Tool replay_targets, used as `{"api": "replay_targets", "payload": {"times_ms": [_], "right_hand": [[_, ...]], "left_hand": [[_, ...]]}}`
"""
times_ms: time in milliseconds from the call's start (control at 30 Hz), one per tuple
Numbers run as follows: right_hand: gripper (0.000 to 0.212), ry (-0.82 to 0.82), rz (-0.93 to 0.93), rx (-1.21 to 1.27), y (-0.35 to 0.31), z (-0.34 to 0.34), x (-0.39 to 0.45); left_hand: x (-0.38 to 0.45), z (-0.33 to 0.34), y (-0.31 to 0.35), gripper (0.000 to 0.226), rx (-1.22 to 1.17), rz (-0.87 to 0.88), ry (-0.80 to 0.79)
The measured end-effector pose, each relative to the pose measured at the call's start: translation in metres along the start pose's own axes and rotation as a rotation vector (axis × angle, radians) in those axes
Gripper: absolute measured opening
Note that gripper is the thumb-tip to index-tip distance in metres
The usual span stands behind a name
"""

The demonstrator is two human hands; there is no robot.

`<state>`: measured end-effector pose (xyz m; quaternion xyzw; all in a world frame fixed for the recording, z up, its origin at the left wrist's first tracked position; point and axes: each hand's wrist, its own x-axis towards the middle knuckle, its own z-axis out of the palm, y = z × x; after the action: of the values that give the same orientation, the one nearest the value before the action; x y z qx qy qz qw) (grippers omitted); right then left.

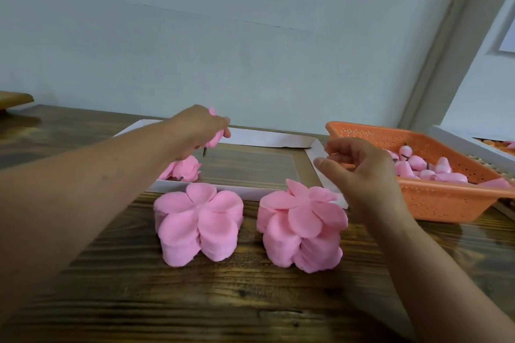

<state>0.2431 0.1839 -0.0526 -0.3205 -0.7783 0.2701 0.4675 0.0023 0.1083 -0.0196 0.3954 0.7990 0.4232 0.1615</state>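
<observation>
**Item: pink fabric flower (216, 139), part-assembled.** Held above the left half of the white tray (264, 138), pinched in the curled fingers of the left hand (195, 128). The long axis runs near upright, with the dark stem end pointing down into the tray. The bloom is mostly covered by the fingers.

**Finished flowers (182, 171).** They lie inside the tray's near-left corner, just below and nearer than the held one. Setting it down looks like a short drop toward that corner.

**Right hand (359, 170).** It hovers over the tray's near-right corner with fingers half curled and thumb out. Whether it pinches anything thin cannot be made out.

**Petal stacks.** The left stack (199, 220) and right stack (302, 223) stand on the wooden table (223, 301), just in front of the tray. The right hand is nearer the right stack.

**Orange basket (446, 200).** It sits to the right of the tray and holds pink buds (418, 168), partly hidden by the right hand.
</observation>
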Motion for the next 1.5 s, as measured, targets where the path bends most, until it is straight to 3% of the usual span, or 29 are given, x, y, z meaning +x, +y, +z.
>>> {"api": "replay_targets", "payload": {"times_ms": [100, 233, 500, 600, 700, 967, 1100, 1300, 1500], "right_hand": [[0.031, 0.034, 0.004, 0.002, 0.005, -0.004, 0.004], [0.028, 0.056, -0.006, -0.042, 0.011, -0.006, 0.008], [0.020, 0.089, -0.007, -0.066, 0.018, -0.009, 0.012], [0.019, 0.092, -0.012, -0.069, 0.019, -0.009, 0.011], [0.018, 0.086, -0.017, -0.073, 0.018, -0.009, 0.012], [0.018, 0.087, -0.003, -0.076, 0.020, -0.010, 0.012], [0.017, 0.090, -0.008, -0.090, 0.020, -0.009, 0.012], [0.016, 0.098, -0.006, -0.102, 0.021, -0.009, 0.013], [0.017, 0.100, -0.001, -0.077, 0.018, -0.009, 0.012]], "left_hand": [[0.007, 0.007, -0.010, 0.056, 0.295, 0.079, 0.057], [0.019, 0.019, -0.023, 0.062, 0.545, 0.090, 0.000], [0.027, 0.034, -0.034, 0.023, 0.822, -0.048, -0.146], [0.032, 0.042, -0.043, 0.015, 0.787, 0.011, -0.128], [0.039, 0.043, -0.051, 0.027, 0.775, 0.040, -0.108], [0.035, 0.045, -0.048, 0.013, 1.003, 0.044, -0.080], [0.030, 0.047, -0.048, 0.029, 1.122, 0.047, -0.067], [0.038, 0.047, -0.054, 0.039, 1.013, 0.005, -0.185], [0.040, 0.045, -0.054, 0.031, 1.030, 0.050, -0.346]]}}
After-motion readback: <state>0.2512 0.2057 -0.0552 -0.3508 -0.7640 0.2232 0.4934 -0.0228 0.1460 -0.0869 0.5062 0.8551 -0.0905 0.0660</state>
